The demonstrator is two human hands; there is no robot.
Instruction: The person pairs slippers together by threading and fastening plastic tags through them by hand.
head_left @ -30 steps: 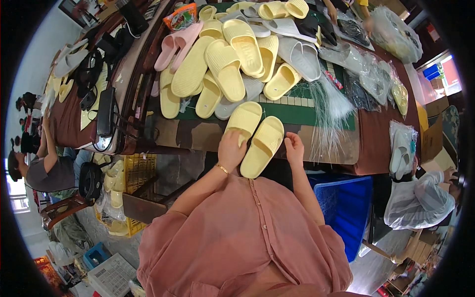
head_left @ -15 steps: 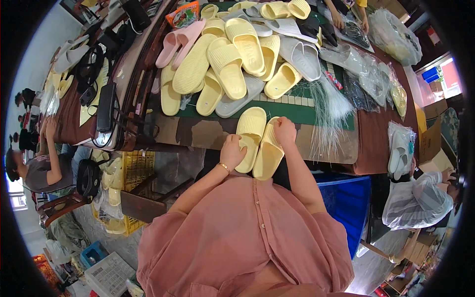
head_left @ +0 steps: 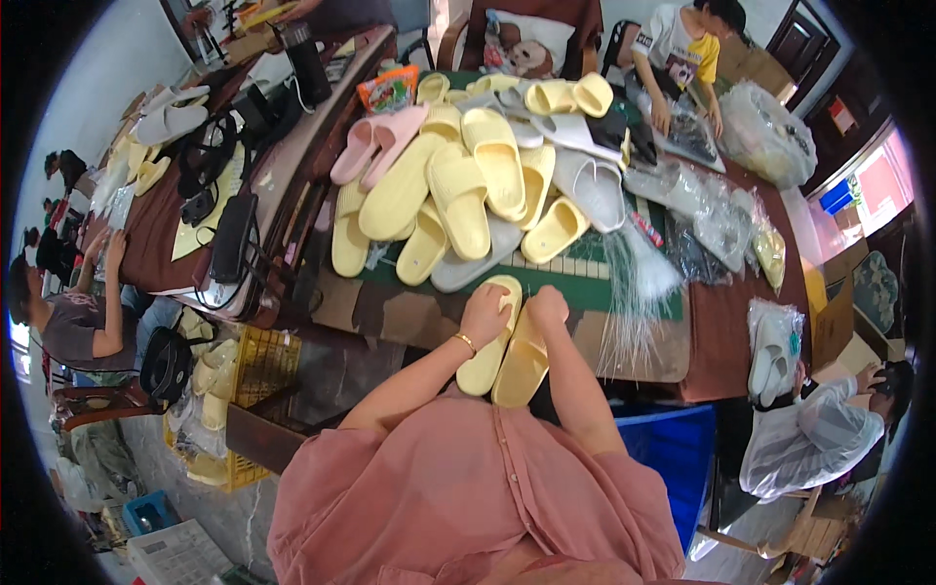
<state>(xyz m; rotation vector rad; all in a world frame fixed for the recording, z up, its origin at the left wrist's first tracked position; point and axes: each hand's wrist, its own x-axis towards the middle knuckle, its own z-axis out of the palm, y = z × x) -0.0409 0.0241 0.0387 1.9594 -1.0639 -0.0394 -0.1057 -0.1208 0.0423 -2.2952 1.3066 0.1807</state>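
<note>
Two pale yellow slide slippers lie side by side at the table's near edge, toes pointing away from me. Over the front strap of the left yellow slipper [head_left: 478, 372] my left hand [head_left: 485, 314] is closed, its fingers curled and partly hidden. My right hand [head_left: 548, 307] grips the outer side of the right yellow slipper [head_left: 522, 372] near its strap, fingertips out of sight. Just beyond lies a heap of slippers, mostly yellow, with a grey slipper [head_left: 589, 187] and a pink pair [head_left: 378, 144] among them.
A bundle of clear plastic strands [head_left: 639, 283] hangs over the table edge at right. Bagged slippers [head_left: 721, 224] lie beyond it. A blue bin [head_left: 668, 458] stands below right, a yellow crate [head_left: 263, 375] below left. Other people sit at the far right [head_left: 673, 58] and left [head_left: 83, 322].
My left hand has shifted from the left slipper's outer side onto its strap. My right hand stays on the right slipper. The view has tilted up, showing more of the far side.
</note>
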